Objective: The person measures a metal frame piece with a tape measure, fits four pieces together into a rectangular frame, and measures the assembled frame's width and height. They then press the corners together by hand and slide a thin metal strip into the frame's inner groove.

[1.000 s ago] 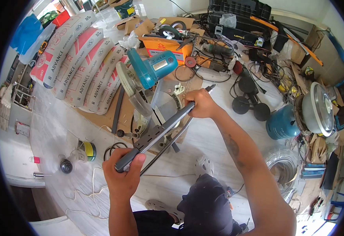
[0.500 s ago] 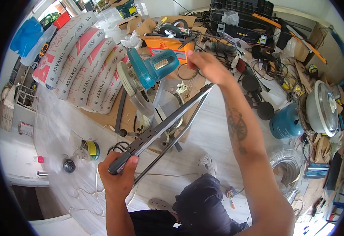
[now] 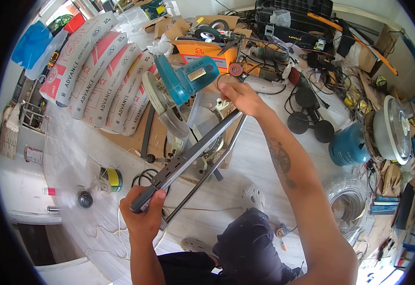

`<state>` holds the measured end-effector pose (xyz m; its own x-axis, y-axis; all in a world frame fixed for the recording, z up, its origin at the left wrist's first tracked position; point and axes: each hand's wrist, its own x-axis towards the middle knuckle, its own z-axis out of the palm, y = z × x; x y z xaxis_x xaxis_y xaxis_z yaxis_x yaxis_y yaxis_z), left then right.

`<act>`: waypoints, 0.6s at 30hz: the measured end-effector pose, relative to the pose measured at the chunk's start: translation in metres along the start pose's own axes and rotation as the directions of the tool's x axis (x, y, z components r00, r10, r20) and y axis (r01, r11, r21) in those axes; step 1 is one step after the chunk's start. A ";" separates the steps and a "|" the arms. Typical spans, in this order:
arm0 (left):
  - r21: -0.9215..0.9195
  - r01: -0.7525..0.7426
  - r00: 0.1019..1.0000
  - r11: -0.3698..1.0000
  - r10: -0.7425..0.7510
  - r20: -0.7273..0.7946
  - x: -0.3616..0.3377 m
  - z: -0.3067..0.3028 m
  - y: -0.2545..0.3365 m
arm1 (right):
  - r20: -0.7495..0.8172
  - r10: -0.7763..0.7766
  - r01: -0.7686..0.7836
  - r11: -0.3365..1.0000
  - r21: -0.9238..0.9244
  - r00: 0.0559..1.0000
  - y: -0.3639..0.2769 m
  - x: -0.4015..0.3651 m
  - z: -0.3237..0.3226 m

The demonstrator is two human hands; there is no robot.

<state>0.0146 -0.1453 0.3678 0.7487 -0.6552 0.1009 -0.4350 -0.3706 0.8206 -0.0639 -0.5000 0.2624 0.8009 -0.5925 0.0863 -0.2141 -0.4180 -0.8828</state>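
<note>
My left hand (image 3: 143,213) is wrapped round the dark grey end of a long metal bar (image 3: 188,157) with slots in its side. A thinner metal rod (image 3: 200,179) runs below the bar, joined near its far end. My right hand (image 3: 233,97) is at the bar's far end with fingers curled; what they hold, if anything, is hidden. Just beyond stands a teal cut-off saw (image 3: 193,78) with a round blade guard (image 3: 157,97), its base partly covered by the bar.
Cement bags (image 3: 105,78) are stacked at the left. An orange box (image 3: 205,52), tools and cables lie at the back. A teal tank (image 3: 349,147) and a coiled hose (image 3: 345,202) stand at the right. A tape measure (image 3: 281,231) lies near my knee.
My right hand has moved down and to the left, and the bar's far end has shifted the same way. The left hand has hardly moved.
</note>
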 end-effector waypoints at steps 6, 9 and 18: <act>-0.019 0.005 1.000 1.000 -0.004 0.001 0.002 -0.004 -0.003 | -0.484 -0.182 0.192 0.981 -0.028 0.856 0.045 -0.023 0.029; -0.049 0.007 0.998 0.999 -0.010 -0.056 0.003 -0.010 -0.001 | -0.643 0.071 0.025 0.990 0.139 0.763 0.064 -0.071 0.054; -0.328 -0.099 0.844 0.939 -0.095 -0.528 -0.043 -0.166 0.002 | -0.181 0.748 -0.735 0.523 -0.431 0.639 0.279 -0.447 0.153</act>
<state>0.0644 -0.0087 0.4585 0.9373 -0.1704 0.3040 -0.3189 -0.0672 0.9454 -0.3960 -0.2466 -0.0930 0.2499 -0.8159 -0.5215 -0.9419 -0.0799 -0.3264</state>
